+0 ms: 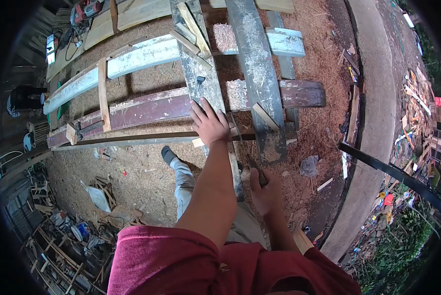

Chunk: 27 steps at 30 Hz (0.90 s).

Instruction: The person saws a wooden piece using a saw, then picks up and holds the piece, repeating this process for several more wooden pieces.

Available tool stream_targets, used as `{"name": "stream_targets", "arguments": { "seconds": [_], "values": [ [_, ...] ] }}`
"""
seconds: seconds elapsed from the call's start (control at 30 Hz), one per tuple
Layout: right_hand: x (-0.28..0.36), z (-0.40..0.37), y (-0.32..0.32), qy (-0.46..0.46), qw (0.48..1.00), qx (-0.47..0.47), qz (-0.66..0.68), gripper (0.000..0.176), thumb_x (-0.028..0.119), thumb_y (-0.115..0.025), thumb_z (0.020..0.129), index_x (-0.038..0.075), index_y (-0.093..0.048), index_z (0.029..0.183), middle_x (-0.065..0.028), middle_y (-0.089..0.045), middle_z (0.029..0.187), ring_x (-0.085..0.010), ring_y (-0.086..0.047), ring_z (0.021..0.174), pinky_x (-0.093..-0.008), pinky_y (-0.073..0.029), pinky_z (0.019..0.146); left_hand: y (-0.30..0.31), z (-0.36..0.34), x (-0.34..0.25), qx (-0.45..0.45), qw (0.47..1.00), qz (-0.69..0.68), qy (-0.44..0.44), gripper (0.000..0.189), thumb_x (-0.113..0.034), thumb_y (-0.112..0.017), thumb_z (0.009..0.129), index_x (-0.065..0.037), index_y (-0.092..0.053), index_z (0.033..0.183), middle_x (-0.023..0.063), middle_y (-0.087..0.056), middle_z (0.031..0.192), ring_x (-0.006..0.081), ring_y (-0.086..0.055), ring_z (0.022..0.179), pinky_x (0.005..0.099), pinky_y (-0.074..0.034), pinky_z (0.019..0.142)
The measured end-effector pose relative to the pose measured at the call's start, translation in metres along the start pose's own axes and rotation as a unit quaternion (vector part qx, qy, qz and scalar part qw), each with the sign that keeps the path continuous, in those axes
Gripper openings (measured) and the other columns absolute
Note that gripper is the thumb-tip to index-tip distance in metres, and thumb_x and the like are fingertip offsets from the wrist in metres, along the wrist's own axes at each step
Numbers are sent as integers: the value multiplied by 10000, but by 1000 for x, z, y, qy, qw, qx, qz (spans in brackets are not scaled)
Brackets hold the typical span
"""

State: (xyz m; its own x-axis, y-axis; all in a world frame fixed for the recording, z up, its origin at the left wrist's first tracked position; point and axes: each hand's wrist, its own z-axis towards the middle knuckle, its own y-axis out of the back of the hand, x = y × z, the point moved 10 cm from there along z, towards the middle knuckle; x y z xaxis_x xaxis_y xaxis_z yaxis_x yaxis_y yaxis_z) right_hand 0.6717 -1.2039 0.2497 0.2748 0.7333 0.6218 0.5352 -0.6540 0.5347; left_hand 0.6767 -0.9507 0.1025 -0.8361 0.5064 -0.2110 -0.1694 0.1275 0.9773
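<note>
My left hand (pixel 211 123) lies with its fingers spread on a worn grey plank (pixel 208 81), close to a small pale wood piece (pixel 234 132) under and beside the palm. Lower right, my right hand (pixel 265 191) is closed round the dark handle of a handsaw (pixel 251 161). The thin blade is seen almost edge-on, pointing up and away beside my left hand; its teeth cannot be made out. A small dark object (pixel 200 79) rests on the plank beyond my left fingertips.
Loose offcuts (pixel 193 32) lie farther up the plank. A second grey plank (pixel 255 64), a maroon beam (pixel 151 112) and a whitish beam (pixel 146 56) cross here. A hammer (pixel 85 129) lies at left. Sawdust covers the ground; a black bar (pixel 392 172) juts in from the right.
</note>
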Motion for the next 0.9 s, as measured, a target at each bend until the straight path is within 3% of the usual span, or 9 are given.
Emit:
{"name": "stream_targets", "arguments": {
  "seconds": [0.17, 0.4, 0.57, 0.67, 0.9],
  "values": [
    [9, 0, 5, -5, 1000, -5, -3, 448, 382, -689, 1013, -2, -624, 791, -218, -588, 662, -384, -602, 600, -477, -450, 598, -3, -7, 2, -34, 999, -23, -17, 789, -401, -555, 997, -107, -283, 1677, 241, -206, 1739, 469, -289, 1547, 588, -388, 1120],
    [18, 0, 9, 4, 1000, 19, -5, 443, 390, -674, 1017, -4, -655, 814, -202, -616, 662, -371, -634, 608, -461, -472, 604, 11, -3, -3, -12, 999, -44, -15, 759, -347, -538, 1011, -91, -277, 1676, 259, -228, 1724, 492, -293, 1538, 592, -381, 1147],
    [15, 3, 12, -16, 999, 32, 21, 456, 418, -672, 1011, -6, -684, 844, -185, -630, 658, -349, -643, 610, -462, -476, 616, 12, 6, -6, 21, 1000, -22, -3, 754, -391, -532, 1024, -97, -285, 1673, 248, -234, 1725, 471, -296, 1546, 572, -387, 1158],
    [24, 0, 16, 22, 1000, 0, 1, 467, 422, -671, 1012, -11, -676, 835, -170, -617, 643, -321, -627, 594, -461, -472, 617, 8, 7, -5, 27, 1000, -16, 2, 743, -415, -517, 1036, -116, -285, 1676, 230, -219, 1737, 454, -278, 1561, 566, -382, 1163],
    [21, 5, 9, 35, 998, 33, 36, 439, 365, -668, 1013, -21, -653, 804, -169, -592, 631, -287, -573, 568, -451, -455, 605, 10, 7, -4, 1, 1000, -22, 8, 750, -403, -546, 1011, -133, -312, 1670, 208, -215, 1745, 427, -296, 1558, 567, -385, 1151]
  ]
}}
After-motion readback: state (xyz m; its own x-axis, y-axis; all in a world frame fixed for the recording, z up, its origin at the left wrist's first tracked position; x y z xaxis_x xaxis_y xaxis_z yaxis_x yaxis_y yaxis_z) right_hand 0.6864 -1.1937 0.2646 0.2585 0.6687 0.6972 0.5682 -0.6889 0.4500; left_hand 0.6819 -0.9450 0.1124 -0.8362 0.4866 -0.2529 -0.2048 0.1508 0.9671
